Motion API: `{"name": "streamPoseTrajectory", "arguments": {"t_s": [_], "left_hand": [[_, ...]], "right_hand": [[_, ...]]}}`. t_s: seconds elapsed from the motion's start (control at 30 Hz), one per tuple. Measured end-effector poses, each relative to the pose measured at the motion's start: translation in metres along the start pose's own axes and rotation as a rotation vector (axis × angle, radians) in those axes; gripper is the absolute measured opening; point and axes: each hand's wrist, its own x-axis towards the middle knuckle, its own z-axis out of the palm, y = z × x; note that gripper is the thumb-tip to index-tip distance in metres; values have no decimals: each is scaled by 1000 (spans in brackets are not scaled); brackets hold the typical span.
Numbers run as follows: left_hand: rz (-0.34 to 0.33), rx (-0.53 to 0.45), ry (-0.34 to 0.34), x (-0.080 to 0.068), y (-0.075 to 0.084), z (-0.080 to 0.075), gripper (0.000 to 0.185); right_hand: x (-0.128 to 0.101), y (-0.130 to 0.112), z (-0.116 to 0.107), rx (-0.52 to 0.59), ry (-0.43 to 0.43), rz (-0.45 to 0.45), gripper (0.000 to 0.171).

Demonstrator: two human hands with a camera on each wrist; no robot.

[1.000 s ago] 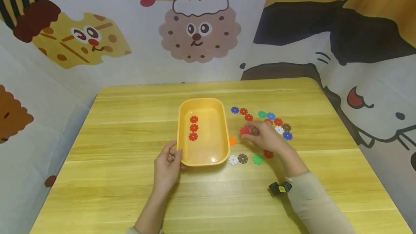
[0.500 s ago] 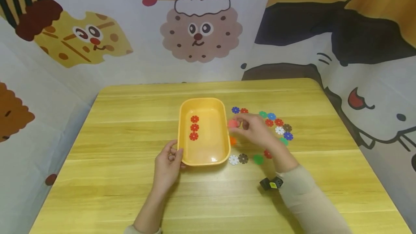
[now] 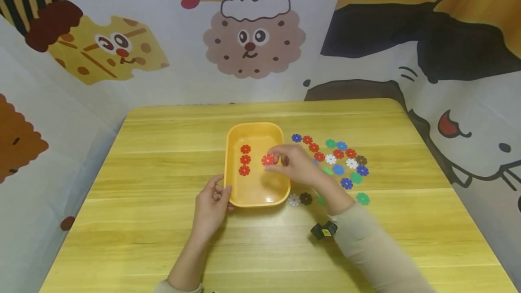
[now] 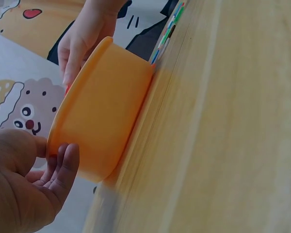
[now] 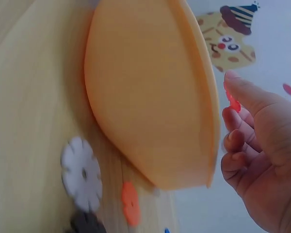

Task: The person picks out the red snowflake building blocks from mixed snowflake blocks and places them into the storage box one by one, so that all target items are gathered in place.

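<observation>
Your right hand (image 3: 295, 164) pinches a red disc (image 3: 267, 160) between thumb and fingertips, the grip closed on it over the inside of the yellow tray (image 3: 254, 129). Just left of the grip, three more red discs (image 3: 244, 159) lie in a column on the tray floor. Behind the grip and to its right, loose discs (image 3: 339, 159) in red, blue, green, white and brown are scattered on the surface (image 3: 154, 157), with a white disc (image 3: 293, 200) and a brown disc (image 3: 305, 198) just beside the tray's near right corner. Your left hand (image 3: 211, 207) holds the tray's near left corner, thumb on the rim and fingers curled against the outer wall. The left wrist view shows that hold from the side, fingers (image 4: 63, 167) pressed to the tray wall (image 4: 106, 111). A small black device (image 3: 324, 229) sits at your right wrist.
</observation>
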Motion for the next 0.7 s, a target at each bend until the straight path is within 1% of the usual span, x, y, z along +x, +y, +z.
{"name": "streamPoseTrajectory", "arguments": {"t_s": [0.27, 0.4, 0.53, 0.7], "left_hand": [[-2, 9, -12, 1, 4, -2, 46], [5, 7, -16, 0, 2, -2, 46], [-3, 6, -19, 0, 2, -2, 46], [-10, -9, -21, 0, 2, -3, 46]], "right_hand": [[14, -10, 19, 11, -96, 42, 35], [20, -9, 29, -14, -140, 29, 32], [26, -10, 37, -60, -171, 27, 29], [31, -17, 43, -167, -241, 49, 30]]}}
